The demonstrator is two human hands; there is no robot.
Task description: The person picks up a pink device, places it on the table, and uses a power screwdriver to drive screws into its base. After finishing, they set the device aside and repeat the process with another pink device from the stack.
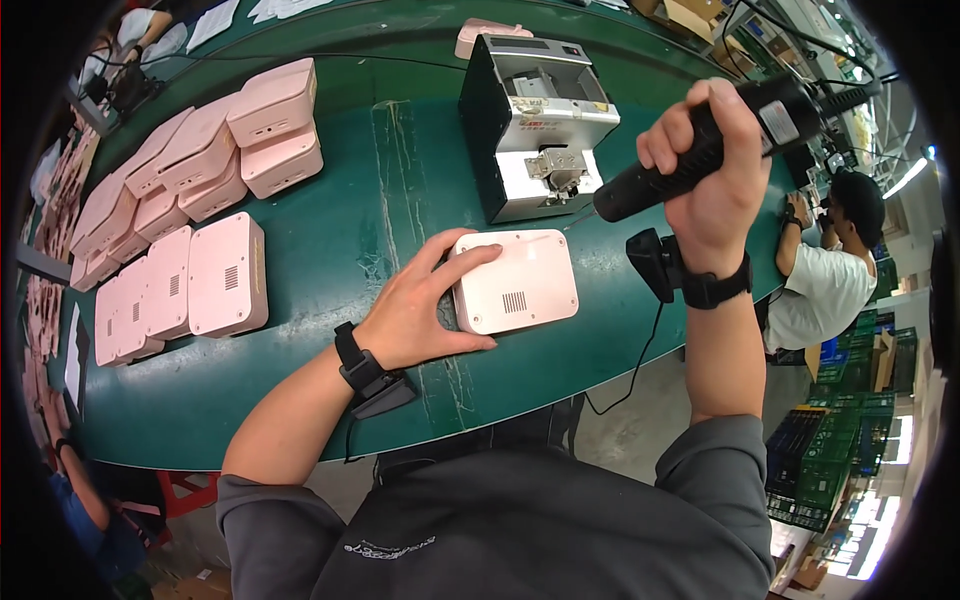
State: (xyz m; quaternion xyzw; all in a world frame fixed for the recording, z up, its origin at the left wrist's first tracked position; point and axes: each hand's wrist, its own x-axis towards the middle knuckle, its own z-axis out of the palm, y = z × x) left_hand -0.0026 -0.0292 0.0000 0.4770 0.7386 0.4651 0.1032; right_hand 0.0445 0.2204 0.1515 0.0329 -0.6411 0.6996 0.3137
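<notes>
A pale pink plastic housing (530,275) lies flat on the green work table (330,260) in front of me. It has a small slotted vent and holes near its corners. My left hand (405,305) grips its left end, with fingers over the top and the thumb along the near edge. My right hand (718,165) is wrapped round a black electric screwdriver (632,190), raised to the right of the housing. Its thin bit points down and left, near the housing's far right corner but apart from it.
A black-and-silver screw feeder (540,130) stands just beyond the housing. Stacked pink housings (205,145) fill the left, with a row of more (228,275) nearer me. Cables hang at the upper right. A co-worker (830,260) sits at right, near green crates (835,455).
</notes>
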